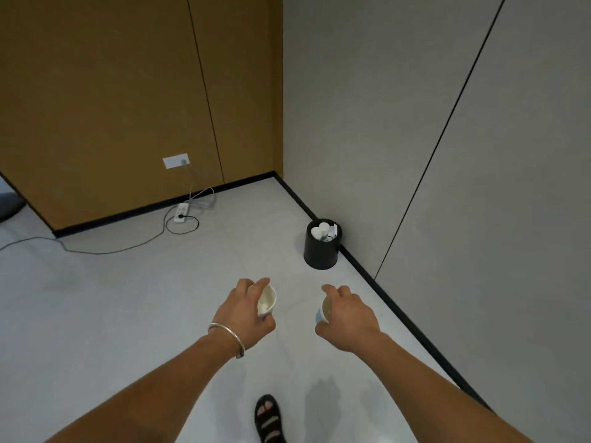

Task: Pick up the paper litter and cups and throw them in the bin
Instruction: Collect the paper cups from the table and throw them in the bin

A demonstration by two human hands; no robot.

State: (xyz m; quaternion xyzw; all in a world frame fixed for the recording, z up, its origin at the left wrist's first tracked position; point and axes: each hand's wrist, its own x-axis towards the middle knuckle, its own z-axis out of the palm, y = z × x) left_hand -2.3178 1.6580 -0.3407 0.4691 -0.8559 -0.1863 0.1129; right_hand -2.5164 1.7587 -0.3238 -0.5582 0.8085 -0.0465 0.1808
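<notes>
Two hands in view, each holding one cup. The left hand (pixel 246 311), fingers curled, grips a white cup (pixel 267 302) tilted on its side. The right hand (pixel 348 318) grips a blue-patterned cup (pixel 323 311), fingers wrapped round it. One black bin (pixel 322 247) stands farther off to the right, against the grey wall's skirting; at least two white cups and some paper lie inside. One bracelet (pixel 227 338) on the left wrist. One power strip (pixel 181 212) far left. One sandalled foot (pixel 269 418) near.
</notes>
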